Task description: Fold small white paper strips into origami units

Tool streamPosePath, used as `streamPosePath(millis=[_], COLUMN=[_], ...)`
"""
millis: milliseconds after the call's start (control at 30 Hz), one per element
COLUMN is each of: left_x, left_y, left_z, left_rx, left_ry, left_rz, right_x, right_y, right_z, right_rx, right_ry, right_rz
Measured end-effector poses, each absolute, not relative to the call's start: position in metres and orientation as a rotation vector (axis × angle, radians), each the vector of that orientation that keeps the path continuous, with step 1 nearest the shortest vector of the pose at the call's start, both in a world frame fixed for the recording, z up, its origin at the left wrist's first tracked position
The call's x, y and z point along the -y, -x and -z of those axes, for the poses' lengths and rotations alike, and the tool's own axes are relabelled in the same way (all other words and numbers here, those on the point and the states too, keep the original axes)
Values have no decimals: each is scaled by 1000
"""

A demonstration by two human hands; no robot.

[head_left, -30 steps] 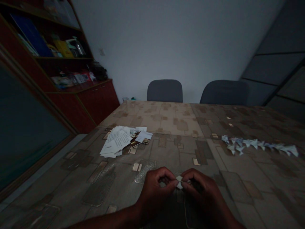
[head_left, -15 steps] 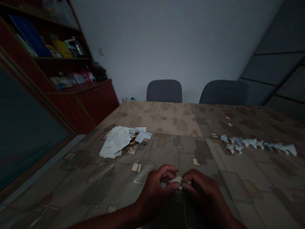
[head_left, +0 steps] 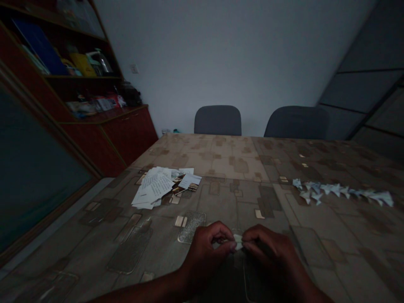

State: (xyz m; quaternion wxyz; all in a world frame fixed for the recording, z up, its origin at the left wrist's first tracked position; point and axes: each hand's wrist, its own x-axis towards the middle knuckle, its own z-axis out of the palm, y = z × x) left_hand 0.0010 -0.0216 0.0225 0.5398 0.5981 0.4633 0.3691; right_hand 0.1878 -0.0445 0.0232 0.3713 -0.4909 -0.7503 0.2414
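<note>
2 hands gripping 1 small piece of pale paper above 1 patterned tablecloth (head_left: 221, 155)
The left hand (head_left: 206, 248) and the right hand (head_left: 276, 248) each pinch the piece of pale paper (head_left: 238, 243) between thumb and fingers, at the near side of the table, centered between both hands. 1 pile of printed paper sheets (head_left: 154, 189) lies farther left; overlap prevents a sheet count. 1 group of folded paper pieces (head_left: 336, 190) lies at right; its exact count is unclear. 2 gray chairs (head_left: 217, 120) stand at the far edge.
</note>
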Motion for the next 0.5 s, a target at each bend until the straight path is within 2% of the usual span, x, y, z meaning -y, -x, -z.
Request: streamPosePath(millis=[500], left_x=[24], left_y=[-2], left_z=[-27], left_rx=[-1135], left_ry=[-1477], left_rz=[-896], right_x=[40], right_y=[-183], right_z=[-21], right_rx=[1704], right_ry=[1412], right_rz=[-939])
